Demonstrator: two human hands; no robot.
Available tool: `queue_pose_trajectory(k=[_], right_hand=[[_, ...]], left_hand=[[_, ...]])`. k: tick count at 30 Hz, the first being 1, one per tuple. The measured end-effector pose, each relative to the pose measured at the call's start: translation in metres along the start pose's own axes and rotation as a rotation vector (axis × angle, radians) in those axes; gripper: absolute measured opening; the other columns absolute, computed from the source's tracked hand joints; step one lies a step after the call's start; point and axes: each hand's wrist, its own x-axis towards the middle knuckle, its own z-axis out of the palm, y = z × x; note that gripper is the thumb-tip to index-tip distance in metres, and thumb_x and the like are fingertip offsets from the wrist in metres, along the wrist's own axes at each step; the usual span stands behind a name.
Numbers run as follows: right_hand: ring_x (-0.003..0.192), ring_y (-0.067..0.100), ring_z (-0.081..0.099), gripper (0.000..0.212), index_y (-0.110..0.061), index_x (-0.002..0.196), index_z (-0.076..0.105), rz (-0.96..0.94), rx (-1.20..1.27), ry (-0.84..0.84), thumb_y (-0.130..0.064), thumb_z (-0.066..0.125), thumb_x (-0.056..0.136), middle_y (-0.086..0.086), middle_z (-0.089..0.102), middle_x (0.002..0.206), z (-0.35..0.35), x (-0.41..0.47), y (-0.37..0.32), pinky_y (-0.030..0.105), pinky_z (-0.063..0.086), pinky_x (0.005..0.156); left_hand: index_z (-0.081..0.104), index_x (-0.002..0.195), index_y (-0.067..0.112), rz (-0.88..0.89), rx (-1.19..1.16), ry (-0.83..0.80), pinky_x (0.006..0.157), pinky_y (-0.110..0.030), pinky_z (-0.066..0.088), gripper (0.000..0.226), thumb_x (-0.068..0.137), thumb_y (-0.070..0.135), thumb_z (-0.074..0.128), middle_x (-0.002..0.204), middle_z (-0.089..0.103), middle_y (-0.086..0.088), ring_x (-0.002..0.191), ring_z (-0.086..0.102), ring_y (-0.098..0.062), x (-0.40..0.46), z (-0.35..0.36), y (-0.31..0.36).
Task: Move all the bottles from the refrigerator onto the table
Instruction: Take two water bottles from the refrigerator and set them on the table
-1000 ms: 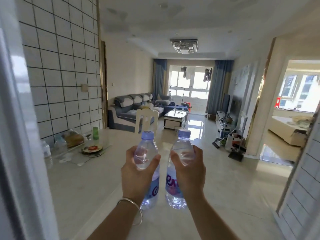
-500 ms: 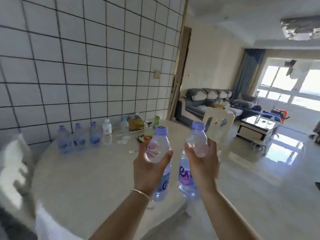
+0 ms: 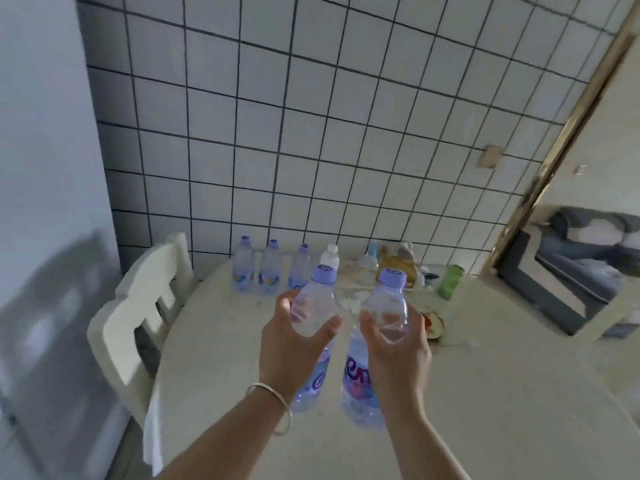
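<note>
Left hand (image 3: 294, 344) grips one water bottle (image 3: 313, 327) by its upper body, right hand (image 3: 394, 344) grips a second bottle (image 3: 367, 341) the same way — both upright, held above the surface (image 3: 485, 393), not yet set down. Three purple-capped bottles (image 3: 268, 268) already stand in a row by the tiled wall. Likely best move: lower both straight down beside that row, bases flat, release only once steady. Refrigerator out of view — remaining count unknown. Clutter near the green cup (image 3: 449, 281) too blurred to identify.
</note>
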Motion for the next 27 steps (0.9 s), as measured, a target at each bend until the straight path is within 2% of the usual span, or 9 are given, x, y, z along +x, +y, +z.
queue_pose_trajectory(k=[4, 7, 10, 12, 16, 20, 23, 25, 27], right_hand=[[0.083, 0.015, 0.063, 0.057, -0.031, 0.114, 0.053, 0.02, 0.0, -0.079, -0.051, 0.07, 0.063, -0.007, 0.064, 0.085, 0.068, 0.052, 0.02, 0.04, 0.052, 0.075], [0.086, 0.013, 0.062, 0.055, -0.033, 0.115, 0.052, 0.044, 0.021, -0.118, -0.045, 0.074, 0.066, -0.007, 0.063, 0.09, 0.114, 0.085, 0.03, 0.037, 0.051, 0.077], [0.09, 0.015, 0.06, 0.054, -0.032, 0.114, 0.051, 0.065, 0.018, -0.157, -0.043, 0.075, 0.067, -0.001, 0.065, 0.093, 0.158, 0.118, 0.042, 0.035, 0.047, 0.079], [0.092, 0.018, 0.06, 0.056, -0.032, 0.114, 0.05, 0.064, 0.021, -0.189, -0.049, 0.074, 0.066, 0.001, 0.065, 0.097, 0.188, 0.136, 0.05, 0.037, 0.047, 0.082], [0.099, 0.018, 0.06, 0.057, -0.034, 0.117, 0.047, 0.111, 0.024, -0.285, -0.048, 0.073, 0.068, 0.001, 0.065, 0.108, 0.247, 0.157, 0.068, 0.035, 0.045, 0.085], [0.106, 0.021, 0.057, 0.065, -0.027, 0.126, 0.045, 0.159, 0.004, -0.354, -0.044, 0.074, 0.07, 0.0, 0.059, 0.118, 0.294, 0.166, 0.086, 0.039, 0.046, 0.09], [0.101, 0.02, 0.059, 0.06, -0.029, 0.122, 0.046, 0.154, -0.018, -0.387, -0.042, 0.074, 0.071, -0.004, 0.061, 0.113, 0.32, 0.174, 0.097, 0.036, 0.047, 0.085], [0.094, 0.02, 0.06, 0.058, -0.032, 0.12, 0.045, 0.147, -0.065, -0.41, -0.047, 0.073, 0.071, -0.009, 0.062, 0.102, 0.333, 0.179, 0.104, 0.035, 0.047, 0.078], [0.085, 0.02, 0.059, 0.057, -0.034, 0.119, 0.043, 0.167, -0.124, -0.437, -0.049, 0.071, 0.071, -0.014, 0.059, 0.088, 0.343, 0.184, 0.11, 0.033, 0.046, 0.074]], left_hand=[[0.049, 0.101, 0.028, -0.035, 0.019, 0.061, 0.075, -0.026, 0.047, 0.067, 0.051, 0.072, 0.059, 0.09, 0.065, 0.002, 0.086, 0.062, -0.016, 0.074, 0.016, -0.048], [0.05, 0.105, 0.027, -0.043, 0.048, 0.048, 0.07, -0.011, 0.041, 0.07, 0.051, 0.071, 0.058, 0.092, 0.065, 0.001, 0.085, 0.062, -0.016, 0.127, 0.022, -0.074], [0.053, 0.117, 0.025, -0.059, 0.07, 0.047, 0.07, 0.0, 0.038, 0.079, 0.051, 0.069, 0.059, 0.093, 0.062, 0.008, 0.081, 0.058, -0.002, 0.172, 0.023, -0.096], [0.053, 0.116, 0.029, -0.091, 0.08, 0.047, 0.07, 0.003, 0.036, 0.076, 0.05, 0.066, 0.063, 0.094, 0.061, 0.012, 0.084, 0.056, 0.007, 0.196, 0.019, -0.11], [0.046, 0.107, 0.039, -0.151, 0.171, 0.033, 0.069, 0.0, 0.037, 0.059, 0.06, 0.04, 0.082, 0.092, 0.058, 0.017, 0.082, 0.056, -0.005, 0.231, 0.008, -0.147], [0.043, 0.091, 0.043, -0.223, 0.199, 0.071, 0.068, -0.001, 0.039, 0.053, 0.06, 0.032, 0.085, 0.092, 0.059, 0.017, 0.085, 0.056, 0.003, 0.256, 0.001, -0.184], [0.043, 0.092, 0.037, -0.262, 0.221, 0.101, 0.066, 0.0, 0.038, 0.055, 0.06, 0.026, 0.086, 0.087, 0.057, 0.018, 0.08, 0.056, 0.005, 0.274, -0.003, -0.205], [0.044, 0.095, 0.031, -0.248, 0.259, 0.131, 0.065, 0.0, 0.037, 0.057, 0.058, 0.024, 0.087, 0.084, 0.054, 0.02, 0.076, 0.054, 0.009, 0.283, -0.006, -0.218], [0.044, 0.091, 0.034, -0.257, 0.273, 0.15, 0.064, 0.001, 0.037, 0.058, 0.056, 0.023, 0.088, 0.083, 0.053, 0.021, 0.076, 0.055, 0.013, 0.29, -0.009, -0.229]])
